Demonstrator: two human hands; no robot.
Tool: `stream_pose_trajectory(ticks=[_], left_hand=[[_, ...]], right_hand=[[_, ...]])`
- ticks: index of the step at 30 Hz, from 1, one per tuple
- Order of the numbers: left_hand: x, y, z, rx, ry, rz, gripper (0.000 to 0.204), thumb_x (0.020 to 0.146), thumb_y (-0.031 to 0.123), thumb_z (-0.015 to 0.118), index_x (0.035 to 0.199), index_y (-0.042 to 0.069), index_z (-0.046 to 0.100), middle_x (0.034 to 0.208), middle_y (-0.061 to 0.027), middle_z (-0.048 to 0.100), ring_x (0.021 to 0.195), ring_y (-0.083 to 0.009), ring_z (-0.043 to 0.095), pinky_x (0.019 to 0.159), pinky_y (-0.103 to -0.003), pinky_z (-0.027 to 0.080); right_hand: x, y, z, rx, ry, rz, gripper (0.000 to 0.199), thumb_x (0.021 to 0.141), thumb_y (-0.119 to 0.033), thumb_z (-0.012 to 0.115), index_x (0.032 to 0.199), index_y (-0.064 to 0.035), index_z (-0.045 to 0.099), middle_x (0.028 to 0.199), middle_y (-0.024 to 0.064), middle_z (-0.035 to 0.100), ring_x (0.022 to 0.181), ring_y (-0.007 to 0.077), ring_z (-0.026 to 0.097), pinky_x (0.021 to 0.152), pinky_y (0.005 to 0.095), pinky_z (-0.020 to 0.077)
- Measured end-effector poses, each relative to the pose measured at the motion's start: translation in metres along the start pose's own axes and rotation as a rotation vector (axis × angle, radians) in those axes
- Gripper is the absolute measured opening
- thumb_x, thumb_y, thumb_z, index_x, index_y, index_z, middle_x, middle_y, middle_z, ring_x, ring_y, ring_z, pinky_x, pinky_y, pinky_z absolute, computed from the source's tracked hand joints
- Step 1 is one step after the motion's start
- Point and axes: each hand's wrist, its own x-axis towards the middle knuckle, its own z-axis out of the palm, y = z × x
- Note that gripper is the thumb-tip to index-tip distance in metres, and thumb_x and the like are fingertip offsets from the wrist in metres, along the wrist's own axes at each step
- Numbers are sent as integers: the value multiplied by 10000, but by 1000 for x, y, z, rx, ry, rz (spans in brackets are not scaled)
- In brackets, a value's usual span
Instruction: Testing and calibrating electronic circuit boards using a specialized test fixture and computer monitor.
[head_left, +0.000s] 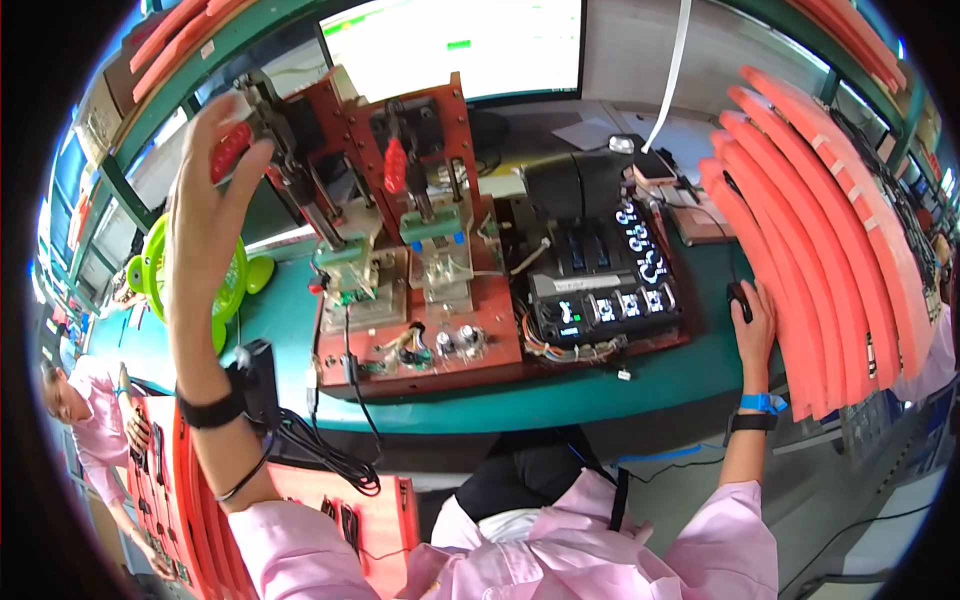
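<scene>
My left hand [208,200] is raised at the left, thumb and fingers spread around the red handle [231,152] of a toggle clamp; whether it touches the handle is unclear, and the fingertips are blurred. Below that clamp, a small green circuit board [342,256] sits in the red test fixture [450,372]. A second clamp with a red grip [395,166] stands to its right over another green board [432,226]. At the right, my right hand [757,325] is closed over a black computer mouse [740,302] on the green bench.
A black device with lit displays [600,300] stands beside the fixture. Stacked pink foam trays [815,250] rise at the right. Near my left wrist are a black box [258,385] and coiled cable [335,455]. A green fan [235,285] and a screen [460,50] stand behind; a co-worker [95,420] is at left.
</scene>
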Motion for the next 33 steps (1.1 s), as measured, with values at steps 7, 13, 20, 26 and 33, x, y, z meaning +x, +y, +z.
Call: stream_pose_trajectory(ticks=[7, 13, 20, 26, 33], left_hand=[[-176, -6, -32, 437, -685, -240, 290, 745, 271, 596, 866, 19, 519, 913, -157, 558, 928, -301, 497, 814, -379, 377], [-227, -13, -19, 485, -741, -416, 284, 745, 243, 589, 676, -26, 530, 703, -169, 557, 754, -300, 540, 709, -386, 393], [-240, -21, -20, 361, -829, -487, 342, 753, 291, 559, 599, -11, 521, 570, -187, 506, 576, -350, 509, 607, -398, 414], [-189, 6, -59, 37, -1451, -259, 315, 730, 314, 574, 689, 2, 587, 622, -172, 555, 621, -288, 567, 595, -376, 448], [-19, -11, 14, -213, 71, 122, 459, 841, 193, 419, 1241, -11, 322, 1170, -161, 461, 1128, -268, 403, 936, -360, 297]], right_hand=[[-43, -39, -22, 391, 190, 148, 120, 790, -102, 463, 758, 7, 500, 734, 107, 529, 671, 210, 508, 629, 305, 410], [-89, -217, -17, 1030, -328, -205, 100, 667, -79, 551, 657, -35, 462, 663, 116, 495, 593, 280, 513, 523, 367, 425], [-105, -359, 10, 1285, -923, -433, 476, 807, -350, 486, 1134, -13, 408, 1000, 156, 541, 902, 291, 520, 795, 379, 388], [-97, -369, 12, 1541, -1174, -328, 478, 807, -339, 498, 1128, 7, 422, 981, 146, 548, 906, 260, 524, 776, 338, 399], [-100, -359, 30, 1708, -1103, -247, 406, 809, -281, 495, 1077, 21, 450, 874, 116, 547, 852, 212, 528, 734, 309, 414]])
